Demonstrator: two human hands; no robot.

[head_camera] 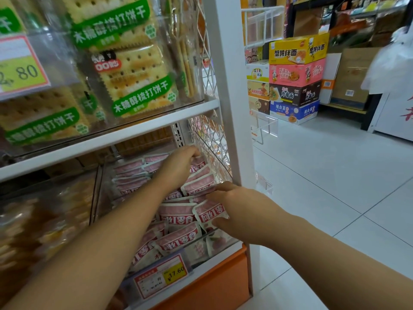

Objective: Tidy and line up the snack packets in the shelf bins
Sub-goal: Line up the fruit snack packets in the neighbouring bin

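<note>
Right grip (232, 209) and left grip (181, 166) each hold one packet (211, 212).

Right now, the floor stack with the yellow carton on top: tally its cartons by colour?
Yellow carton: 1
Pink carton: 1
Dark brown carton: 1
Blue carton: 1
Total: 4

Both hands are in the lower clear bin (96, 198) of pink snack packets (178, 214). The left hand (181, 168) reaches to the back, fingers curled over the rear packets beside the wire mesh side (212, 144). The right hand (237, 204) pinches a front packet. Soda cracker packets (134, 70) fill the bin above, and a yellow price tag (161, 277) reads 17.60.
</note>
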